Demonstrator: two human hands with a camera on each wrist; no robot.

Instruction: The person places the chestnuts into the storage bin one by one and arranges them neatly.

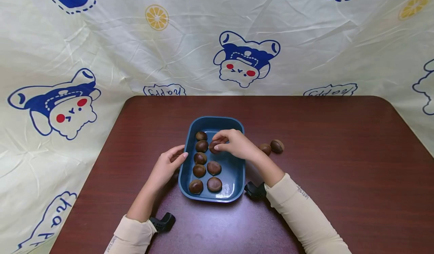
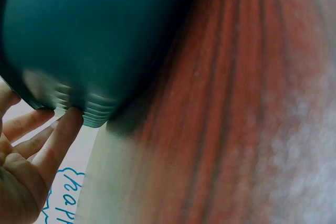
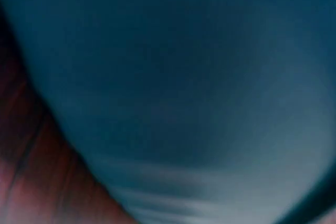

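A blue rectangular tray (image 1: pixel 237 186) stands on the table with several brown chestnuts (image 1: pixel 200 158) inside. Most of them form a column along its left side, and two more lie to the right of that column. My right hand (image 1: pixel 234 143) reaches over the tray's right rim and pinches a chestnut (image 1: pixel 214 147) between thumb and fingers, low inside the tray. With fairly straight fingers, my left hand (image 1: pixel 168 165) touches the tray's left side. In the left wrist view, fingertips (image 2: pixel 73 116) rest against its ribbed outer wall. The right wrist view shows only the blurred tray wall (image 3: pixel 157 103).
Two loose chestnuts (image 1: pixel 277 146) lie on the brown table (image 1: pixel 339 163) just right of the tray, one partly behind my right forearm. A white printed cloth (image 1: pixel 190 58) hangs behind the table. Black wrist cameras (image 1: pixel 164 222) sit near both cuffs.
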